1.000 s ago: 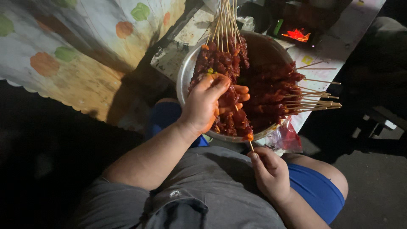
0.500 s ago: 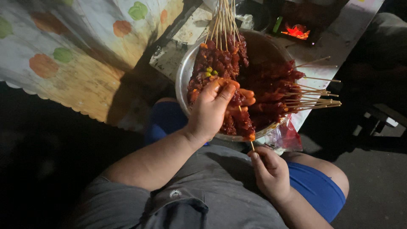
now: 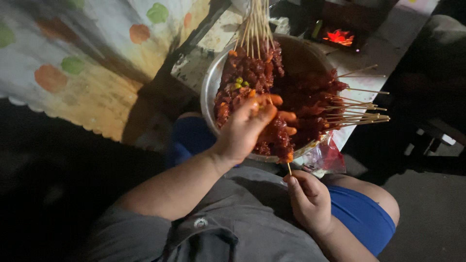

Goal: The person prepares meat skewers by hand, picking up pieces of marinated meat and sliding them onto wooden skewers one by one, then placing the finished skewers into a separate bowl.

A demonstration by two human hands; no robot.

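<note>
While the round metal bowl (image 3: 209,92) at upper centre already holds many finished red meat skewers (image 3: 310,99), the right hand (image 3: 310,200) pinches one thin wooden stick (image 3: 289,168) and the left hand (image 3: 245,127) clasps its meat, threading seemingly unfinished.

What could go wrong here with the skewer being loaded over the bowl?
The right hand pinches the bare end of the skewer while the left hand presses on the meat; the pointed stick could prick a finger. The metal bowl sits at the table's edge over the knees and may tip. Loose skewer sticks jut past the rim and could snag.
</note>
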